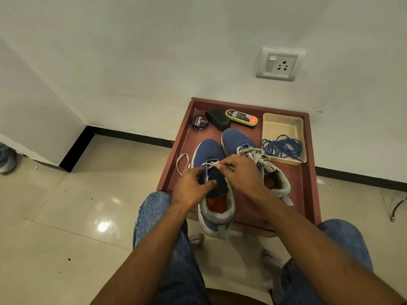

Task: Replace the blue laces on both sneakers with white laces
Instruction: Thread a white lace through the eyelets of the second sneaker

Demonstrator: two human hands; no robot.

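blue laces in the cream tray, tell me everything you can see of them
The blue laces are thin round cords, loosely coiled in a tangled heap. They lie in the near part of the shallow cream tray, one end trailing over its near right rim. The tray sits on the red-brown table, right of the sneakers. No hand touches them.

The red tray (307, 172) is crowded: polish tin (199, 122), black sponge (218, 118) and yellow brush (241, 118) line its far edge. A beige box (283, 126) fills the far right corner. Bare tray shows along the right edge.

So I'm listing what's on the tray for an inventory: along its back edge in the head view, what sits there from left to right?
Polish tin → black sponge applicator → yellow-rimmed shoe brush → beige container holding the blue laces.
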